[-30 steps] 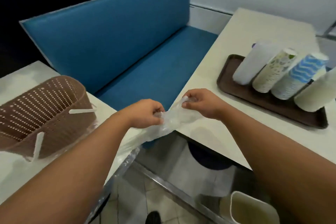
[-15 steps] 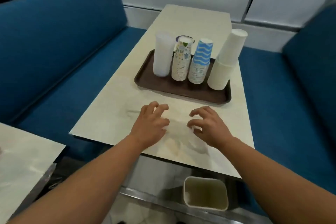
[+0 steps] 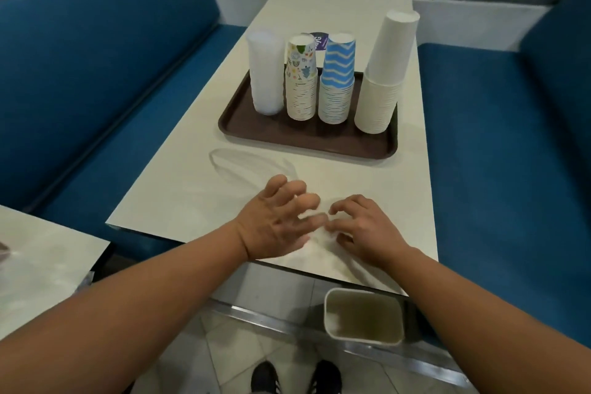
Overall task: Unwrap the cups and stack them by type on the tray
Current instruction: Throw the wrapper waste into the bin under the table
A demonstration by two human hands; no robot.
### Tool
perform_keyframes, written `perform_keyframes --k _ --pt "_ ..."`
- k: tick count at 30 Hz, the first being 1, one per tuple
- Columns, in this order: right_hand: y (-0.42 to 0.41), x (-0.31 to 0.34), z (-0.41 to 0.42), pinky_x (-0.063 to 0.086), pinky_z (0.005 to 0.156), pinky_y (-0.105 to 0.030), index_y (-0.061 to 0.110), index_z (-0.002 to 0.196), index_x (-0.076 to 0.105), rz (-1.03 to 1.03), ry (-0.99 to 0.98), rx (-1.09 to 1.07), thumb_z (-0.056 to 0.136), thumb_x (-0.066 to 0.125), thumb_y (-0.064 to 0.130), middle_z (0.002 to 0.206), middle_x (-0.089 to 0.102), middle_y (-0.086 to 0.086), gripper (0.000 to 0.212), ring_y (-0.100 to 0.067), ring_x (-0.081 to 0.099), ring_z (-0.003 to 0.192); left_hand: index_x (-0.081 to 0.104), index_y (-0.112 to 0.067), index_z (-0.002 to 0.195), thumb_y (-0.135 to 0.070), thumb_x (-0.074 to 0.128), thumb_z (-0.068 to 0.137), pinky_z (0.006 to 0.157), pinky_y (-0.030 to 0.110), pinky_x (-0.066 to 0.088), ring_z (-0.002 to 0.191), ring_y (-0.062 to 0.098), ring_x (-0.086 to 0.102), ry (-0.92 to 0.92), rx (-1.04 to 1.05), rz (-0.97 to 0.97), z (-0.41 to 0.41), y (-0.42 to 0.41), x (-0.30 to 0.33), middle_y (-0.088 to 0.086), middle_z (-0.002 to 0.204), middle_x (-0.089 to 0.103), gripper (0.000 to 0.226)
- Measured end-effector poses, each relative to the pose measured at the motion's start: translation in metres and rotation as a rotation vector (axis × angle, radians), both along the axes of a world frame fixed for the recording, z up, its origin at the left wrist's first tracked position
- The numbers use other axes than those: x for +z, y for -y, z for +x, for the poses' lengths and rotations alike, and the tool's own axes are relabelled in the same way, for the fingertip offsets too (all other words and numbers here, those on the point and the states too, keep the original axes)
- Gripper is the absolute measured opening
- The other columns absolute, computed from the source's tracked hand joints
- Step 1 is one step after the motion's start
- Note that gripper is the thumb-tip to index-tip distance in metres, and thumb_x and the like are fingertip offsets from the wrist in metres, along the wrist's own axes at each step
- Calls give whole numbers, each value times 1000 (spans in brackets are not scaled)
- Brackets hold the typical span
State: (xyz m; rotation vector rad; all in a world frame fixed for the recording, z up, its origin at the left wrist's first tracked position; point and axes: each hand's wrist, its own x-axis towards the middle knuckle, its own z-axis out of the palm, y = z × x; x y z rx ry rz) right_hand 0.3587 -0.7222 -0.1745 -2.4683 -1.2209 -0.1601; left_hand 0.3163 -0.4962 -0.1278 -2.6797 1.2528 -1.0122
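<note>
Cups stand upside down in four stacks on the brown tray [image 3: 367, 145], well beyond both hands. The left hand [image 3: 275, 221] lies palm down on the near end of the table [image 3: 179, 189], its fingers spread and only loosely bent. The right hand [image 3: 364, 227] is just beside it, fingers curled with the tips down on a clear plastic wrapper [image 3: 256, 163] that lies flat on the tabletop; whether they pinch the film or only press it cannot be told. The wrapper runs under both hands and out toward the tray.

On the tray, from left to right: a translucent plastic stack [image 3: 265, 73], a stack with small colourful prints [image 3: 300, 80], a blue zigzag stack [image 3: 337, 80], and a taller plain white stack [image 3: 385, 73] that leans right. Blue bench seats [image 3: 96, 73] flank the table. A cream bin [image 3: 364, 317] sits on the floor below the table's near edge.
</note>
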Motion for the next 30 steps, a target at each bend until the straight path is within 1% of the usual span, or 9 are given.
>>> perform_keyframes --k 2,6,10,15,16,18,20,26,30 --pt "0 -2 0 52 75 -39 22 88 78 -2 14 0 60 87 9 104 70 -5 32 -32 64 91 48 -22 117 -30 65 73 84 41 39 99 26 46 25 -26 36 -4 11 1 3 111 43 47" --pt "0 1 -3 51 75 -36 22 88 78 -22 -1 -12 63 87 11 103 70 -4 29 -31 63 91 59 -17 118 -50 68 74 99 47 32 115 33 46 -280 309 294 1 -5 -4 8 123 55 56" --pt "-2 3 -7 51 75 -36 22 92 79 -29 -28 -55 68 86 12 101 71 -2 26 -29 64 90 69 -11 97 -25 62 79 76 39 51 91 31 61 -444 325 271 -2 -45 -16 9 106 64 24" --pt "-7 5 -19 44 87 -31 16 109 75 -14 -115 -175 87 71 13 112 68 -5 23 -28 62 99 72 -8 97 -18 36 77 51 31 56 89 19 53 -575 284 171 -11 -82 -33 5 99 54 42" --pt "-8 8 -21 38 90 -24 15 115 72 -14 -153 -224 93 65 14 118 66 -4 23 -27 60 105 72 -7 101 -19 37 78 53 30 57 92 17 49 -600 275 137 -11 -86 -35 5 98 56 44" --pt "-14 12 -22 28 87 -15 15 122 68 -8 -258 -322 101 53 16 122 65 -2 26 -23 54 113 69 -8 114 -18 41 85 76 31 57 105 18 50 -696 296 31 -12 -85 -31 7 105 63 41" --pt "-21 16 -18 32 83 -22 15 122 66 0 -360 -421 103 46 19 115 67 -5 27 -24 55 108 59 -16 129 -13 42 96 97 30 43 119 21 50 -794 420 -79 -7 -83 -25 5 121 58 37" --pt "-48 19 -4 49 83 -38 19 129 52 42 -507 -792 103 47 31 107 66 -15 30 -31 60 98 48 -26 129 -37 39 102 90 38 38 100 34 53 -900 692 -229 17 -81 -33 11 108 65 31" --pt "-58 21 -2 50 87 -44 17 140 43 -40 -459 -842 103 45 28 110 65 -17 39 -35 60 99 42 -23 133 -38 43 100 84 38 41 100 32 54 -965 759 -240 22 -94 -27 9 104 66 36"
